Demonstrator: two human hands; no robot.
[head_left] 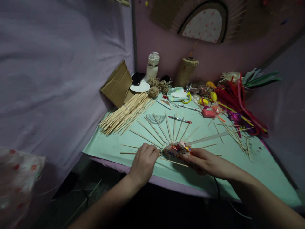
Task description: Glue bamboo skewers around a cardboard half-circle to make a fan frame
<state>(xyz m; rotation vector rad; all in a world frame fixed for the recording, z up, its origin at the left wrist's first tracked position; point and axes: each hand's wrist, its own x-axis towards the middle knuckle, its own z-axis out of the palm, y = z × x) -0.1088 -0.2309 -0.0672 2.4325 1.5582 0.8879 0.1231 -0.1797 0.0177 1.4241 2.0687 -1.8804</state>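
Note:
A colourful patterned piece (175,148), perhaps wrapped in printed fabric or plastic, lies near the table's front edge. Thin wooden sticks (152,127) fan out from its far side. My right hand (202,162) grips the piece at its right end, thumb on top. At the left end is my left hand (145,161), its fingers curled and pressed together; what they pinch is hidden, though sticks run beneath them. A loose stick (175,162) lies in front of the piece. Beyond the fan rest a clear protractor (154,119) and a red marker (179,119).
A bundle of sticks (126,113) and folded cardboard (118,84) stand left. Behind are twine balls (154,91), a bottle (152,66), a twine cone (187,71) and yellow-handled scissors (187,98). Red pipe cleaners (238,101) and scattered sticks (235,138) lie right.

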